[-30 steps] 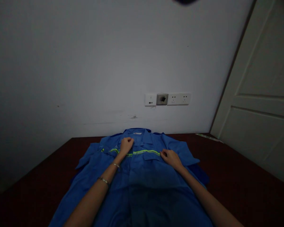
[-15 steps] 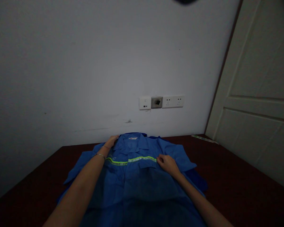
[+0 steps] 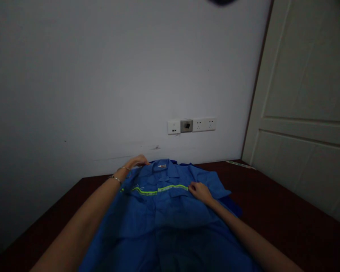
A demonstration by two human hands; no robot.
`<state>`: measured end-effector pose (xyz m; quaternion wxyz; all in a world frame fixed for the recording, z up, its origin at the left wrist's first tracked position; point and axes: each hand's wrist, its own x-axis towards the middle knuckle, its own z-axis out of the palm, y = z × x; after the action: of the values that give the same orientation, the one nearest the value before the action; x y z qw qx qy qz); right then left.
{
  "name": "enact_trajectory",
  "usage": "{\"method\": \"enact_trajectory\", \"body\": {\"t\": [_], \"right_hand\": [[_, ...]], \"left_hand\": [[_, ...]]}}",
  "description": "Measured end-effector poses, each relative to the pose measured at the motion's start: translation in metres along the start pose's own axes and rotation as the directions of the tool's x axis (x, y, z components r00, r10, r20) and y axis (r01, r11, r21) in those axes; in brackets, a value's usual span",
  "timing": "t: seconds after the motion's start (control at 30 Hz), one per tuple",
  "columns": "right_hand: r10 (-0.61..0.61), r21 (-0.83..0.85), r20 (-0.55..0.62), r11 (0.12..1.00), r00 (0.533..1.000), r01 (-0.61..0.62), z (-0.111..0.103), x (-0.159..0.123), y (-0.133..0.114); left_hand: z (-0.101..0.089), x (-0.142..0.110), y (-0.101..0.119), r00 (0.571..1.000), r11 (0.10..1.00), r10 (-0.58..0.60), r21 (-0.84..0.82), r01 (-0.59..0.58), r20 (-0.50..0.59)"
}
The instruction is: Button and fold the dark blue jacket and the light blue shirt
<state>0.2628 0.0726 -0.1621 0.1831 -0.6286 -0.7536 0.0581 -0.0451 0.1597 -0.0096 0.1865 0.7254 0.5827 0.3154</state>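
Observation:
A blue work shirt [image 3: 172, 211] with a yellow-green and silver reflective stripe lies front up, its collar toward the wall. At the shirt's left shoulder area, beside the collar, my left hand [image 3: 140, 160] has its fingers closed on the fabric and lifts it a little. My right hand [image 3: 200, 190] is closed at the right end of the chest stripe, pinching the cloth there. Darker blue cloth [image 3: 234, 207] shows from underneath along the right side. Bracelets circle my left wrist.
The shirt rests on a dark red-brown tabletop [image 3: 272, 207] that meets a pale wall [image 3: 116, 94]. Sockets [image 3: 204, 124] and a grey switch plate [image 3: 186, 125] are set in the wall. A panelled white door [image 3: 303, 113] stands at right. A printed strip [image 3: 240, 164] lies near the back edge.
My left hand has risen and shifted slightly right, pulling the shirt's left side and sleeve inward. My right hand stays at the stripe. The camera view has turned slightly.

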Motion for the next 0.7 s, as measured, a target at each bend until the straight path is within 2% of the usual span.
{"method": "enact_trajectory", "body": {"t": [0.07, 0.13, 0.17, 0.2, 0.23, 0.3, 0.4, 0.5, 0.6, 0.63, 0.7], "right_hand": [[-0.032, -0.027, 0.047, 0.999, 0.998, 0.034, -0.012, 0.004, -0.005], [-0.084, -0.055, 0.044, 0.995, 0.995, 0.086, -0.032, 0.011, -0.013], [-0.105, -0.067, 0.009, 0.992, 0.994, 0.105, -0.045, 0.016, -0.018], [-0.123, -0.073, -0.039, 0.990, 0.992, 0.120, -0.059, 0.022, -0.025], [-0.151, -0.071, -0.097, 0.987, 0.984, 0.145, -0.073, 0.029, -0.032], [-0.225, -0.038, -0.170, 0.974, 0.959, 0.222, -0.102, 0.043, -0.050], [-0.370, 0.058, -0.182, 0.921, 0.911, 0.386, -0.140, 0.059, -0.084], [-0.520, 0.211, -0.035, 0.831, 0.854, 0.515, -0.164, 0.064, -0.121], [-0.623, 0.319, 0.100, 0.759, 0.776, 0.568, -0.177, 0.059, -0.151], [-0.632, 0.308, 0.107, 0.755, 0.768, 0.578, -0.181, 0.057, -0.158], [-0.609, 0.220, 0.087, 0.784, 0.788, 0.581, -0.189, 0.055, -0.169]], "left_hand": [[-0.022, -0.004, 0.015, 0.981, 0.999, -0.045, 0.017, 0.043, 0.189], [-0.044, -0.009, 0.032, 0.883, 0.994, -0.105, 0.036, 0.100, 0.458], [-0.054, -0.012, 0.040, 0.837, 0.992, -0.124, 0.058, 0.109, 0.533], [-0.063, -0.016, 0.048, 0.810, 0.990, -0.142, 0.090, 0.111, 0.569], [-0.071, -0.020, 0.056, 0.808, 0.987, -0.152, 0.124, 0.099, 0.569], [-0.083, -0.028, 0.070, 0.833, 0.980, -0.145, 0.193, 0.047, 0.533], [-0.100, -0.041, 0.090, 0.890, 0.954, -0.057, 0.287, -0.085, 0.453], [-0.117, -0.049, 0.108, 0.941, 0.899, 0.054, 0.394, -0.192, 0.335], [-0.134, -0.055, 0.120, 0.959, 0.859, 0.147, 0.449, -0.246, 0.243], [-0.139, -0.057, 0.123, 0.963, 0.853, 0.164, 0.461, -0.246, 0.212], [-0.148, -0.060, 0.127, 0.973, 0.846, 0.177, 0.482, -0.227, 0.147]]}}
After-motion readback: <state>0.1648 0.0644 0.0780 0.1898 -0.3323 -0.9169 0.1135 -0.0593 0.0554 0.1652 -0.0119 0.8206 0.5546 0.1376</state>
